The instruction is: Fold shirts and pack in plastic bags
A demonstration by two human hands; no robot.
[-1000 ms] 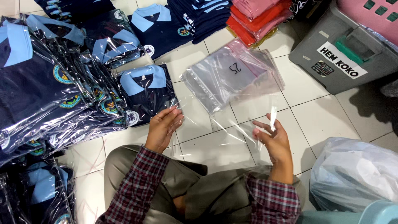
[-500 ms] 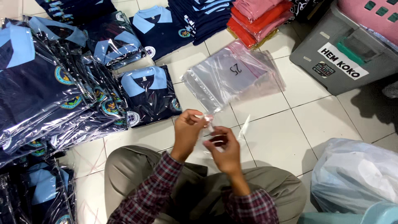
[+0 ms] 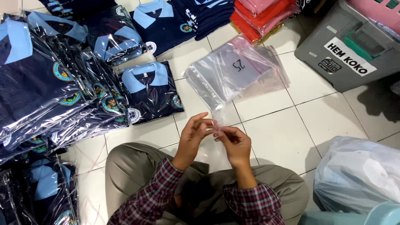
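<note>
Plastic strip point(image 3: 216, 129), small and thin, is being pinched between our left hand point(image 3: 192, 135) and right hand point(image 3: 235, 143), both grips closing on it above our lap. Just beyond, clear bags point(image 3: 237, 75) are lying on the floor point(image 3: 283, 133), folded shirts point(image 3: 146, 89) to their left.

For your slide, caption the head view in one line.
Both hands, left and right, pinch a clear bag beside packed navy shirts.

too small to tell what the fingertips point(image 3: 214, 127) pinch; white sack point(image 3: 358, 173) beside the knee cut off at the edge.
</note>
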